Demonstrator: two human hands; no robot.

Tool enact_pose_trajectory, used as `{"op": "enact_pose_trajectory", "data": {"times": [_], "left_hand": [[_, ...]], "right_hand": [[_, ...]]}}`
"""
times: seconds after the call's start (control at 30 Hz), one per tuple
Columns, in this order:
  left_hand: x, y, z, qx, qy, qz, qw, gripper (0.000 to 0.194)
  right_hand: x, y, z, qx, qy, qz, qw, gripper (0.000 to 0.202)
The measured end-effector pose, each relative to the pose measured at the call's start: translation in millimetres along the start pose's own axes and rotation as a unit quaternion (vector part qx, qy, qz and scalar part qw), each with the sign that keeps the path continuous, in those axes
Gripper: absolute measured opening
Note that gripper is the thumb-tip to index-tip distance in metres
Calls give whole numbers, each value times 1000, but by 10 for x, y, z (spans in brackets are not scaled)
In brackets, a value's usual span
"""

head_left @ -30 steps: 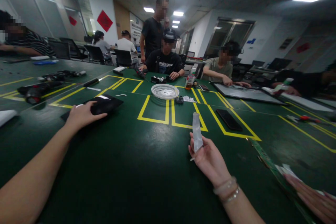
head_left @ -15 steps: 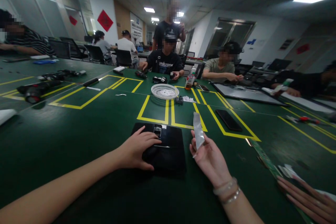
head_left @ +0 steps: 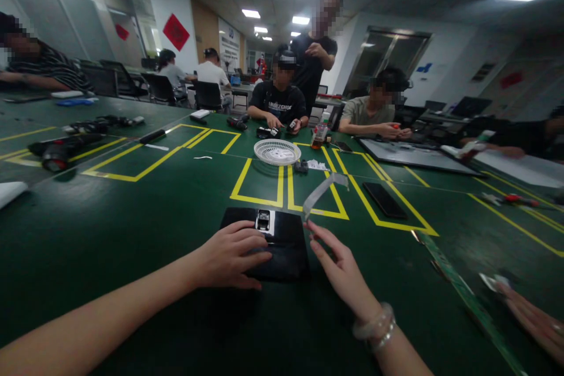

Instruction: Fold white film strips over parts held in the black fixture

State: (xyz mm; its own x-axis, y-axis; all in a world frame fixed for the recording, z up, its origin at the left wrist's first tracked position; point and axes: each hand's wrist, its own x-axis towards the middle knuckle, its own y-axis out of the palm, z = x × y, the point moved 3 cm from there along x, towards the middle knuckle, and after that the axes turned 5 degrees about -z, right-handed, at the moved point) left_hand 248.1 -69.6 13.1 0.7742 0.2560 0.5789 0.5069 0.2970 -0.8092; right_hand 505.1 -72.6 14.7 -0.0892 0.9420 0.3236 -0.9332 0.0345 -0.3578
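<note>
A glossy black panel with a small silver-edged recess near its far edge lies on the green table in front of me. My left hand rests on the panel's left part, palm down with fingers spread. Beside the panel's right edge, my right hand pinches the lower end of a translucent grey strip between its fingertips. The strip curves up and to the right, its far end free above the table.
Beyond the panel stands a white woven basket. A black phone lies to the right. Another person's hand is at the lower right, near a long green strip. Several people sit around the table, and one stands behind.
My right hand has moved left towards the panel and turned, and the strip now bends to the right. My left hand has barely shifted. The standing person has moved right.
</note>
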Motion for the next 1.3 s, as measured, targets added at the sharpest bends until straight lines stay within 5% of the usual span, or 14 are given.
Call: {"op": "enact_pose_trajectory", "data": {"times": [0.13, 0.33, 0.47, 0.93, 1.13, 1.3], "left_hand": [[16, -137, -139, 55, 65, -72, 994, 27], [15, 83, -40, 51, -8, 77, 996, 28], [4, 199, -8, 32, -42, 128, 990, 30], [33, 171, -19, 24, -68, 156, 985, 29], [-63, 185, 143, 25, -170, 152, 973, 92], [-104, 207, 216, -16, -195, 173, 965, 102]], "right_hand": [[-107, 166, 120, -296, -141, 138, 935, 48], [-186, 272, 172, -427, -162, 193, 869, 57], [-194, 283, 196, -444, -165, 186, 861, 50], [-241, 355, 231, -454, -180, 154, 859, 31], [-233, 358, 229, -455, -193, 148, 857, 32], [-206, 317, 220, -451, -198, 122, 862, 45]]}}
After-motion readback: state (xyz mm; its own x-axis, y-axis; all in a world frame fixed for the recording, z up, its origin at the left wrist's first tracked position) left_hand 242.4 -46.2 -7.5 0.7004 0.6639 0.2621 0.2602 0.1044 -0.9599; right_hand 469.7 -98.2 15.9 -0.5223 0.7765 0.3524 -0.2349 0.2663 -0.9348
